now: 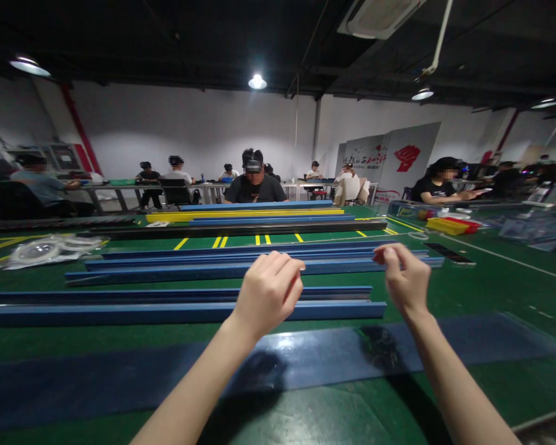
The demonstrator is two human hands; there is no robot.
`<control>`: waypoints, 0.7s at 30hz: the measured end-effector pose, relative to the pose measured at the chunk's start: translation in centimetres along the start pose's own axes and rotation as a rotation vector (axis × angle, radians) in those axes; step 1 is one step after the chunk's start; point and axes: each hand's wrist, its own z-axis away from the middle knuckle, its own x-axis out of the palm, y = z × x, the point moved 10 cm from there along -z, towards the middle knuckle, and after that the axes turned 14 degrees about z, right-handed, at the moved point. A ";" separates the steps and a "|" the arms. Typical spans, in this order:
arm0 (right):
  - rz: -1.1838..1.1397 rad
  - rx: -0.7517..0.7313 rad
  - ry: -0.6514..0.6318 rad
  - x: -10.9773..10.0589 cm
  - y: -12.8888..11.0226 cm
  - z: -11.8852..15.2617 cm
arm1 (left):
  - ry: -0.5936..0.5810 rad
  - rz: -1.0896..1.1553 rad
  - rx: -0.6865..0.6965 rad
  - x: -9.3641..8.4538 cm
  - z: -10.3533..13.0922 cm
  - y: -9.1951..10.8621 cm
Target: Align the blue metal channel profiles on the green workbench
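Both hands are raised over the green table (333, 414). My left hand (269, 290) is closed, fingers curled in, in front of a blue channel strip (167, 313); whatever it might hold is hidden. To the right, my right hand (404, 275) has its fingers curled with thumb and index close together; anything between them is too small to make out. It is near the right end of another blue strip (157, 272). Below both forearms lies a wide, flat, bluish translucent sheet (324, 352).
Farther back are a yellow strip (245, 215) and a black bar (241, 230). A phone (450, 254) and yellow tray (447, 225) are on the right, a plastic-wrapped roll (39, 250) on the left. A person (256, 185) sits opposite; several others are behind.
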 end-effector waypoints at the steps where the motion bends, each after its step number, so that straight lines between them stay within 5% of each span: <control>1: 0.052 -0.002 -0.078 2.1 0.8 0.1 | -0.065 -0.017 -0.031 1.8 -0.1 -0.6; 5: 0.339 0.058 -0.428 10.2 5.6 2.5 | -0.418 -0.089 -0.204 11.4 1.7 -4.0; 8: 0.450 0.032 -0.553 13.0 7.1 4.8 | -0.524 -0.118 -0.337 15.9 4.2 -6.4; 12: 0.548 -0.102 -0.582 13.6 6.1 6.6 | -0.564 -0.159 -0.501 17.7 7.2 -9.1; 21: 0.559 -0.294 -0.610 13.6 6.0 7.5 | -0.556 -0.175 -0.472 17.3 7.7 -10.5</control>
